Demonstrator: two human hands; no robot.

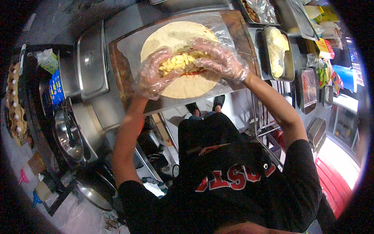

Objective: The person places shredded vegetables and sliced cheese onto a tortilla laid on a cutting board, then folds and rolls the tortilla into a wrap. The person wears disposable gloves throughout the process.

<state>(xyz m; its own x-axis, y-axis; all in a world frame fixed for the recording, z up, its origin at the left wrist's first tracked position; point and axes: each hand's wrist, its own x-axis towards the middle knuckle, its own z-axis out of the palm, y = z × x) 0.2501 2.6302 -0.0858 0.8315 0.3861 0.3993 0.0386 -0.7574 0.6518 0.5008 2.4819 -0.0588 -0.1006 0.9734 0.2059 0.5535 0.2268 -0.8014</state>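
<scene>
— Kitchen, metal counters (109,109); entries run left to right. What stands at the far left?

— Item: egg trays (16,121), brown, in a row along the edge. Item: one blue packet (55,87). Item: one round metal pan (69,134), just nearer than the packet. Item: one rectangular steel lid (92,64), beside the board.

— And the centre?

— Item: one brown board (117,84), bearing a pale sheet (130,45). On the sheet, one large round flatbread (177,33). Across its middle, a filling (175,63) of yellow pieces, with a streak of red at the near side.

— Condition of the hands?

— Left hand (154,76): clear plastic glove, cupped about the filling's left end and touching it, thumb near, fingers far. Right hand (222,60): gloved likewise, curved about the right end, fingers reaching over the far side. Whether either squeezes or merely rests against the filling cannot be told.

— Remaining stock, right?

— Item: one metal tray (290,64), pale yellow food in clear plastic. Farther right, nearer: one smaller tray (309,108), plastic-covered. Next, green peppers (322,76). Last, one blue container (345,78).
</scene>
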